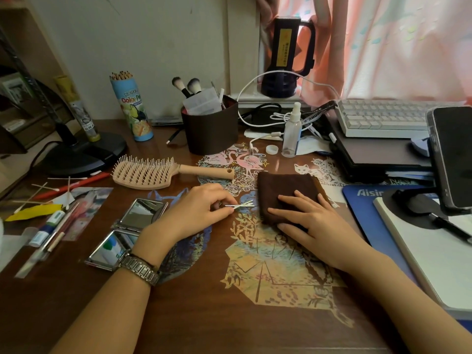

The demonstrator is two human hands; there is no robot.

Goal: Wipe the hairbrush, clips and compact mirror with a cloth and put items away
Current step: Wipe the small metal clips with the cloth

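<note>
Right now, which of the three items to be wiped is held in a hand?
The hair clips: the left hand pinches them beside the cloth. The hairbrush and the open compact mirror lie untouched on the desk.

A brown pot [210,129] holding makeup brushes [187,86] is set near the back edge of the desk [194,315], with a tube of colour pencils [131,106] to its left. A clear spray bottle [292,134] is stood right of the pot, a small white cap [272,149] just beside it. A keyboard [380,118] is stacked at the back right corner. A phone [453,159] is mounted by the right edge, above a blue mat [367,213]. Cotton swabs [51,190] are scattered along the left edge.
</note>
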